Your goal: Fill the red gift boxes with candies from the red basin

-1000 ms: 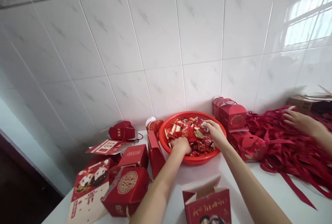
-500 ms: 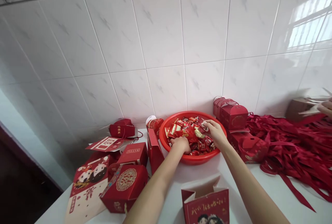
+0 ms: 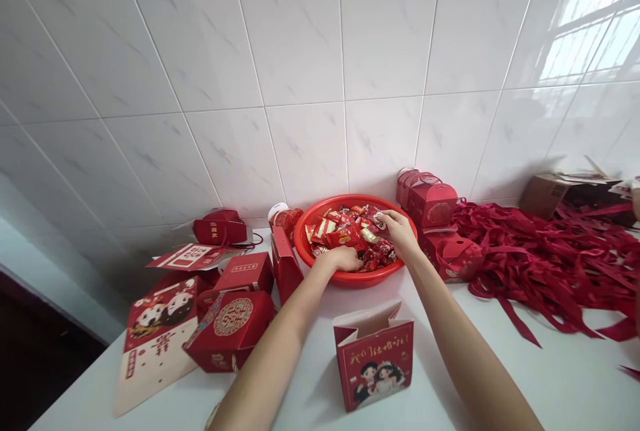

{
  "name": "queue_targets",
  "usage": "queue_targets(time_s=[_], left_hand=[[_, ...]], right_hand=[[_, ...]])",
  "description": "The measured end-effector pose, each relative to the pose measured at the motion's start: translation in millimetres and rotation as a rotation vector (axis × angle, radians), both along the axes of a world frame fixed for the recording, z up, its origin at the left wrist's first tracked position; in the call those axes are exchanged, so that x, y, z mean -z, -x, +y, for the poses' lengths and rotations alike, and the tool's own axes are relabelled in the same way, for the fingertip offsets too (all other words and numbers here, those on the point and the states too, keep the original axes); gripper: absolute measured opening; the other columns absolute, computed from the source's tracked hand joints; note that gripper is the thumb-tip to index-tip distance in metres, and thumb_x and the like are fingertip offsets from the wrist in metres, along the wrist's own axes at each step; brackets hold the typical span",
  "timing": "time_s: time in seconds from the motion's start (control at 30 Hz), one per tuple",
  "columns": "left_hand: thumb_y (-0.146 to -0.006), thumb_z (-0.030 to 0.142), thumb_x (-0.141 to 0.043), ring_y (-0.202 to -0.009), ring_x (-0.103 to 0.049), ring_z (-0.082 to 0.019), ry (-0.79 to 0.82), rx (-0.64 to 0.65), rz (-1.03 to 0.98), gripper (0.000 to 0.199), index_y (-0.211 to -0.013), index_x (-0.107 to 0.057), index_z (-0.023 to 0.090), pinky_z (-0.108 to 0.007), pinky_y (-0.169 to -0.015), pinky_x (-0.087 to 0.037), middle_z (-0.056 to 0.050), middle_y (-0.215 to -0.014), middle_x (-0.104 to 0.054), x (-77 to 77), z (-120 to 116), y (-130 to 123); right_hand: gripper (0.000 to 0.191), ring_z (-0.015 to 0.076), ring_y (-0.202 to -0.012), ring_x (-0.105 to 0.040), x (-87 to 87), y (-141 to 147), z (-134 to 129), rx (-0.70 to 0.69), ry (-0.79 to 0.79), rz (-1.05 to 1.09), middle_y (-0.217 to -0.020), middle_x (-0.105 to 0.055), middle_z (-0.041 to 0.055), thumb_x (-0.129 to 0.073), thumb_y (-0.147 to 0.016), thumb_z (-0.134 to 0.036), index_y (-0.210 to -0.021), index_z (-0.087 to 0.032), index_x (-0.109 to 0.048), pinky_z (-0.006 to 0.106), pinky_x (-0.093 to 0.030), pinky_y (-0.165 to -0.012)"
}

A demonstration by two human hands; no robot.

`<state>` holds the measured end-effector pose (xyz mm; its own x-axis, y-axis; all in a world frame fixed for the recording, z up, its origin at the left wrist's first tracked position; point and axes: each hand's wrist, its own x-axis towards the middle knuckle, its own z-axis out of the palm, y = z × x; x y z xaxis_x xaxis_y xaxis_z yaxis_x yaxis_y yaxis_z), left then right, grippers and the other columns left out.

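Observation:
A red plastic basket (image 3: 320, 210) full of wrapped candies (image 3: 345, 236) stands against the wall. Inside its front side is my left hand (image 3: 343, 258), its fingers curled down among the candies; what they grip, if anything, is hidden. At the right side of the basket, my right hand (image 3: 398, 230) pinches a dark red wrapped candy (image 3: 379, 218). Between my forearms a red paper gift bag (image 3: 375, 361) stands upright with its top open, a cartoon wedding couple printed on the front.
Red gift boxes (image 3: 231, 331) and a flat printed bag (image 3: 160, 338) lie to the left. Right of the basket are stacked red boxes (image 3: 433, 204), a heap of dark red ribbons (image 3: 545, 251) and a cardboard box (image 3: 543, 196). Part of another person's hand (image 3: 636, 201) shows at the right edge.
The view has tilted down and shifted, so more of the gift bag shows. My left hand has moved slightly right among the candies; my right hand stays on its candy.

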<state>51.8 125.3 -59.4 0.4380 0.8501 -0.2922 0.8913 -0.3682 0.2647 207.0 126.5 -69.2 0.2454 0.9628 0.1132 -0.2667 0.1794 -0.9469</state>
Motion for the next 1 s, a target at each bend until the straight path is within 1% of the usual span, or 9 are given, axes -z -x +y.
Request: queue_targets(time_s=[0.1,0.17,0.27,0.4,0.6,0.7,0.77,0.87,1.0], left_hand=[[-0.081,0.042,-0.051,-0.063,-0.057,-0.019,0.123,0.018,-0.132,0.036,-0.053,-0.057,0.02,-0.028,-0.065,-0.042,-0.004,-0.064,-0.066,-5.8,-5.0,-0.3],[-0.078,0.045,-0.054,-0.057,-0.049,-0.017,0.219,0.01,-0.257,0.037,-0.05,-0.052,0.021,-0.03,-0.061,-0.038,-0.001,-0.057,-0.058,-8.5,-7.6,0.3],[-0.073,0.036,-0.059,-0.054,-0.041,-0.014,0.302,0.028,-0.326,0.026,-0.052,-0.054,0.02,-0.03,-0.058,-0.033,0.002,-0.055,-0.051,-10.2,-9.2,1.7],[-0.071,0.026,-0.056,-0.056,-0.039,-0.013,0.311,0.071,-0.364,0.019,-0.053,-0.055,0.019,-0.028,-0.058,-0.031,0.003,-0.055,-0.049,-9.6,-7.3,2.9],[-0.071,0.027,-0.052,-0.06,-0.043,-0.014,0.234,0.15,-0.455,0.016,-0.059,-0.058,0.018,-0.027,-0.06,-0.033,0.003,-0.059,-0.052,-3.4,-1.3,4.8],[-0.072,0.031,-0.056,-0.056,-0.038,-0.012,0.187,0.167,-0.53,0.02,-0.056,-0.05,0.019,-0.027,-0.056,-0.03,0.004,-0.055,-0.046,0.9,-0.5,5.7],[-0.074,0.035,-0.058,-0.055,-0.037,-0.012,0.139,0.156,-0.587,0.027,-0.056,-0.045,0.02,-0.027,-0.054,-0.029,0.004,-0.053,-0.042,2.8,-0.6,6.0],[-0.079,0.037,-0.057,-0.057,-0.04,-0.013,0.023,0.127,-0.652,0.029,-0.059,-0.042,0.021,-0.027,-0.056,-0.03,0.004,-0.055,-0.042,4.0,-0.5,5.9],[-0.086,0.036,-0.051,-0.06,-0.043,-0.014,-0.14,0.059,-0.663,0.03,-0.062,-0.042,0.021,-0.027,-0.059,-0.032,0.004,-0.059,-0.045,4.0,0.3,5.8]], right_hand=[[0.018,0.0163,-0.063,-0.061,-0.2,-0.6,0.5,-0.008,0.01,0.002,-0.07,-0.068,-0.0002,-0.072,-0.055,-0.034,-0.066,-0.022,-0.065,0.027,-0.049,-0.055],[0.017,0.0163,-0.063,-0.061,0.1,-1.0,1.0,-0.008,0.014,0.004,-0.07,-0.068,-0.0003,-0.073,-0.056,-0.033,-0.067,-0.022,-0.066,0.027,-0.049,-0.055],[0.017,0.0163,-0.063,-0.062,0.5,-1.4,1.5,-0.003,0.014,0.005,-0.071,-0.069,-0.0001,-0.073,-0.056,-0.033,-0.068,-0.022,-0.066,0.028,-0.049,-0.055],[0.019,0.0165,-0.063,-0.061,0.1,-1.3,1.7,0.004,0.01,0.01,-0.07,-0.069,0.0001,-0.073,-0.055,-0.034,-0.067,-0.022,-0.066,0.028,-0.048,-0.055],[0.02,0.0172,-0.067,-0.06,0.2,-1.9,1.9,0.012,-0.012,0.019,-0.071,-0.069,0.0004,-0.073,-0.052,-0.035,-0.065,-0.022,-0.066,0.029,-0.048,-0.06],[0.021,0.0172,-0.068,-0.06,0.1,-2.1,1.1,0.011,-0.018,0.019,-0.072,-0.069,0.0005,-0.074,-0.051,-0.036,-0.065,-0.022,-0.066,0.029,-0.048,-0.061],[0.022,0.0174,-0.069,-0.06,-0.3,-1.8,0.4,0.013,-0.024,0.021,-0.073,-0.069,0.0004,-0.074,-0.05,-0.036,-0.065,-0.022,-0.066,0.029,-0.048,-0.062],[0.022,0.0182,-0.071,-0.061,-0.5,-1.3,0.4,0.014,-0.031,0.023,-0.072,-0.069,0.0006,-0.073,-0.05,-0.037,-0.066,-0.022,-0.066,0.03,-0.049,-0.063],[0.023,0.019,-0.072,-0.061,0.4,-2.3,1.3,0.009,-0.034,0.022,-0.072,-0.069,0.0007,-0.074,-0.05,-0.037,-0.066,-0.022,-0.066,0.031,-0.051,-0.066]])
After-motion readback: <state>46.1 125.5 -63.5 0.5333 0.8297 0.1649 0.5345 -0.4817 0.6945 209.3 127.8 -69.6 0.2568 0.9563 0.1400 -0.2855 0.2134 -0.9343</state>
